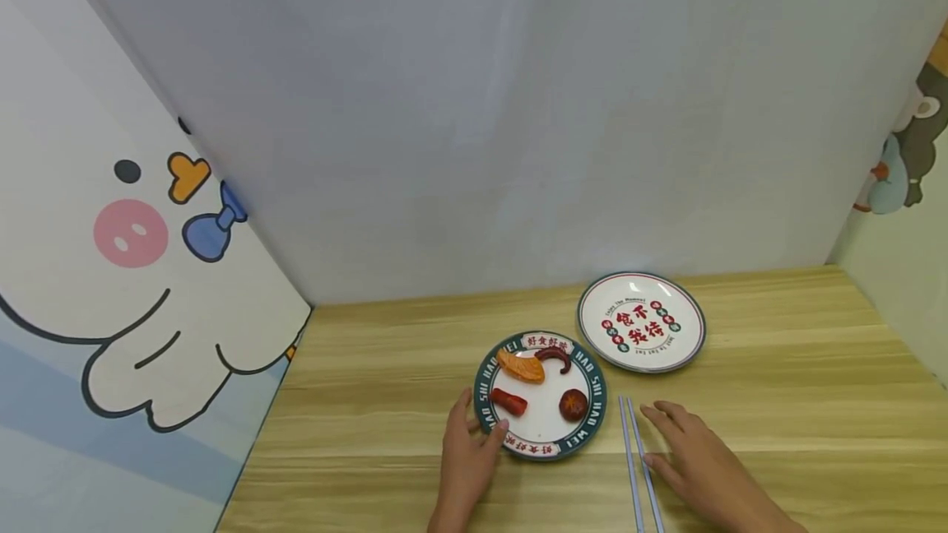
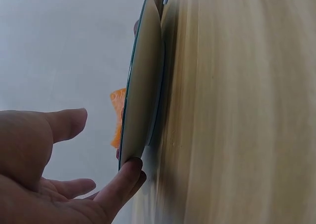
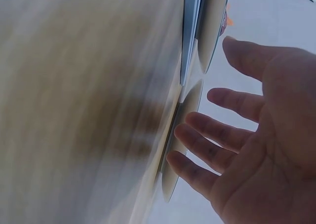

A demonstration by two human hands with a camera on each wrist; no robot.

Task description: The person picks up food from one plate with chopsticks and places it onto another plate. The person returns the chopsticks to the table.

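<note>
My left hand (image 1: pixel 468 457) is at the left rim of a green-rimmed plate (image 1: pixel 543 433). In the left wrist view its fingertips touch the plate's outer edge, while the thumb (image 2: pixel 69 124) stands apart from the rim. On that plate lie an orange salmon-like slice (image 1: pixel 521 367), a dark curled tentacle-like piece (image 1: pixel 554 357), a red roll-shaped piece (image 1: pixel 508 401) and a round brown mushroom cap (image 1: pixel 573 405). My right hand (image 1: pixel 699 463), fingers spread and holding nothing, hovers just right of a pair of pale blue chopsticks (image 1: pixel 638 467).
Behind and to the right sits a white plate (image 1: pixel 670 321) with red lettering and a dark rim, bearing no food. The wooden table (image 1: pixel 355 401) ends at a pale grey backdrop (image 1: pixel 474 146). Cartoon-printed panels (image 1: pixel 67 286) stand at both sides.
</note>
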